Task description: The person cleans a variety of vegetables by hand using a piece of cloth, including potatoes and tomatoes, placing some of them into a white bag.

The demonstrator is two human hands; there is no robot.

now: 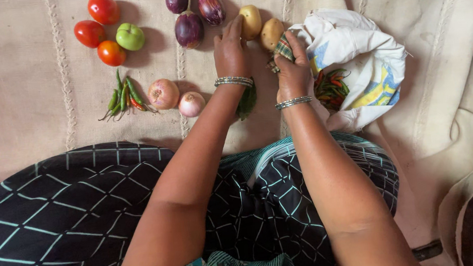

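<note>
There is one view only, from a camera worn on the person's head. It looks steeply down over the lap and both forearms onto a cream woven mat (26, 113) spread on the floor. It sits close: the arms fill the lower middle of the frame, and the mat runs out past the top and left edges. Its right edge shows, folded.

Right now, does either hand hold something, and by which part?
The right hand pinches the checked edge of the white cloth bag. The left hand holds nothing; its fingers touch a potato.
</note>
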